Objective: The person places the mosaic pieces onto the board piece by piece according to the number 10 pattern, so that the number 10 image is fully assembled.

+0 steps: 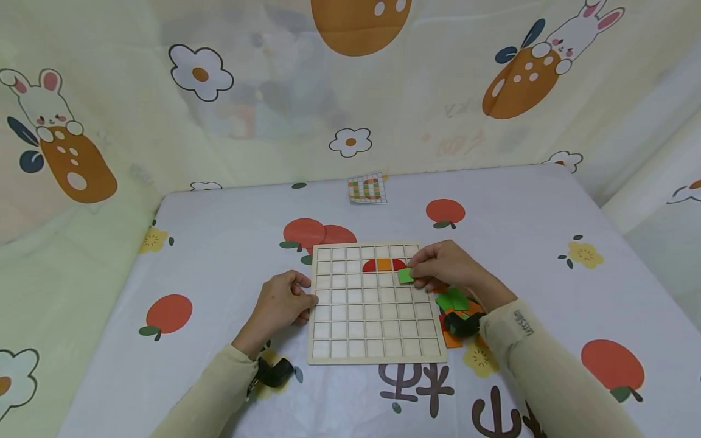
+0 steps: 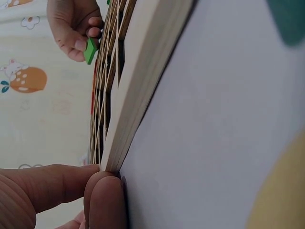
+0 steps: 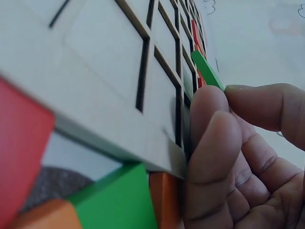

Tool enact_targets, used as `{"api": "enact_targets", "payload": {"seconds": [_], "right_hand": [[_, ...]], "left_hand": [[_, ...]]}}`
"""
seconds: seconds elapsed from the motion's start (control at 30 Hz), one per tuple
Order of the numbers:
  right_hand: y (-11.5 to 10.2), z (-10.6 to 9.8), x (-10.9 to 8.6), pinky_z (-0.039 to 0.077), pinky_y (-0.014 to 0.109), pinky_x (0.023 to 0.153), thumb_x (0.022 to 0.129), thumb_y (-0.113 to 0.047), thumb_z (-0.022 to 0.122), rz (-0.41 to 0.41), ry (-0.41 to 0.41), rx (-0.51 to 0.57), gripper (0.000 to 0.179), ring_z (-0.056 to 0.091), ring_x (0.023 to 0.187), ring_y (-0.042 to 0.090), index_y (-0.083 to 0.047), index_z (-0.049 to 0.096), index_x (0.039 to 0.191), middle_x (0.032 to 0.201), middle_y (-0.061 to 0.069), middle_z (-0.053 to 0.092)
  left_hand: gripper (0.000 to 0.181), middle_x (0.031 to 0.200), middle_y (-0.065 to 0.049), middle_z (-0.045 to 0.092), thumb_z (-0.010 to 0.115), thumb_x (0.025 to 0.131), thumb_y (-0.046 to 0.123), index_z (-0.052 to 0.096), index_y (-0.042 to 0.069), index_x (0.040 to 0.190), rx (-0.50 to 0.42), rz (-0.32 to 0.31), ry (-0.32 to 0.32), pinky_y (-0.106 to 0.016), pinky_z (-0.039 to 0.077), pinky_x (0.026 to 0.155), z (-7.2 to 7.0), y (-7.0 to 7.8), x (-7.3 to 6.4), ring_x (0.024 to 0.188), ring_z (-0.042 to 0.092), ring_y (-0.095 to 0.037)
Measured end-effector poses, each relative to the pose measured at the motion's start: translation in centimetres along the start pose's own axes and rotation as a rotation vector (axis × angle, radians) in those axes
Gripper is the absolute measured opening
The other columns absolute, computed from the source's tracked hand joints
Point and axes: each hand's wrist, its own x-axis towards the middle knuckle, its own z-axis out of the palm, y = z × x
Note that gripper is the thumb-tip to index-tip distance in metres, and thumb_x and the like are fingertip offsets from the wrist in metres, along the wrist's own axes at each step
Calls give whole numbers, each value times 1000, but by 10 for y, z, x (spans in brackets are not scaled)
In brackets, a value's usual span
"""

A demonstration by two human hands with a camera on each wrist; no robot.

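Note:
A wooden grid board with square cells lies flat on the table. In its second row sit an orange square tile and a red curved tile on each side, the left one in full view. My right hand pinches a green square tile between thumb and forefinger, tilted over the board's upper right cells. My left hand grips the board's left edge; in the left wrist view the thumb and fingers pinch its wooden rim.
Loose green, orange and red tiles lie in a pile right of the board, partly under the right wrist. A small card with a coloured grid pattern lies at the table's back edge. A patterned cloth hangs behind.

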Motion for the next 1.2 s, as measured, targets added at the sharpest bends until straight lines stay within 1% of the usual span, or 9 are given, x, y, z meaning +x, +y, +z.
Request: {"api": "enact_targets", "payload": {"seconds": [0.13,0.33,0.67,1.2], "right_hand": [[-1,2,0,54,28,58,97,-16,73,-1,7,-23,23,65,64,17,0,71,113,80,10,74],[-1,4,0,53,27,57,96,-15,73,3,10,-15,21,63,62,17,1,72,111,79,11,73],[-4,6,2,52,27,57,97,-14,72,-2,9,-43,18,64,64,18,0,73,108,79,11,73],[-4,6,2,52,27,58,97,-15,73,2,7,-44,19,62,65,18,0,72,109,80,9,72]], "left_hand": [[26,81,-10,61,80,88,5,65,1,108,-7,-2,1,-29,59,53,0,0,0,53,66,-16],[26,81,-10,61,80,88,5,65,1,108,-11,2,-1,-29,59,52,0,-1,0,53,66,-16],[25,82,-10,61,79,89,5,65,0,109,-10,2,0,-29,60,53,-1,-2,-1,54,66,-16],[26,81,-9,62,80,88,5,65,1,108,-14,-7,2,-29,60,53,0,0,0,53,66,-16]]}}
